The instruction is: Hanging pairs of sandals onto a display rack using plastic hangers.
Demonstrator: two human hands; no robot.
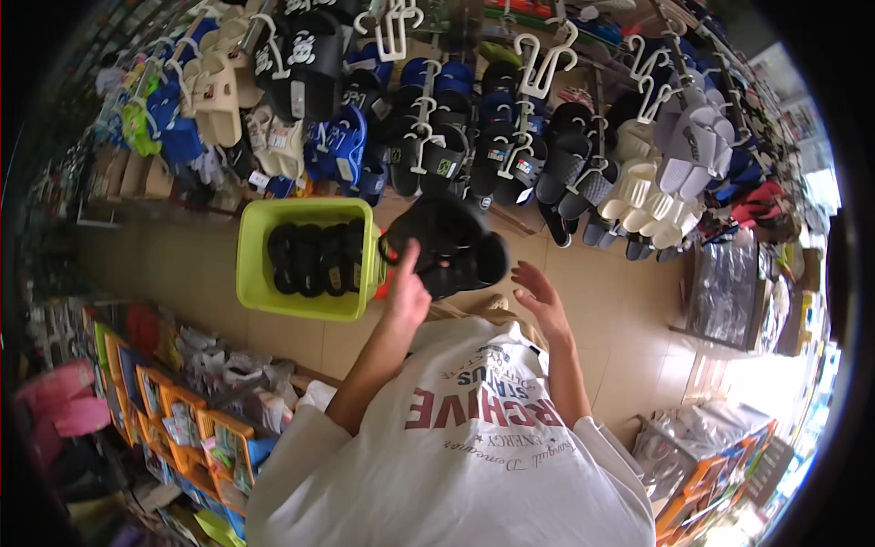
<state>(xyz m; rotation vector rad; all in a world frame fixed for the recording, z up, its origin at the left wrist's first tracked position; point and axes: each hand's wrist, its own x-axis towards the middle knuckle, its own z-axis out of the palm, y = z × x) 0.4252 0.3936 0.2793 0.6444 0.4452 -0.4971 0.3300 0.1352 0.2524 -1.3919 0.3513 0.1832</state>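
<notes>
My left hand [407,283] grips a pair of black slides [447,237] at their left side, holding them just right of a lime-green plastic bin [252,283]. Several black slippers [314,260] lie side by side inside the bin. My right hand [538,292] is raised a little to the right of the held slides, fingers apart and apparently not touching them. Something red, mostly hidden behind my left hand and the slides, sits against the bin's right side.
Rows of slippers on white hangers [437,137] line the rack ahead. Orange display shelves [182,415] with packaged goods stand behind me at left, more packaged goods [684,428] at lower right. Bagged items [725,283] sit at the right. The tiled floor [620,337] runs between.
</notes>
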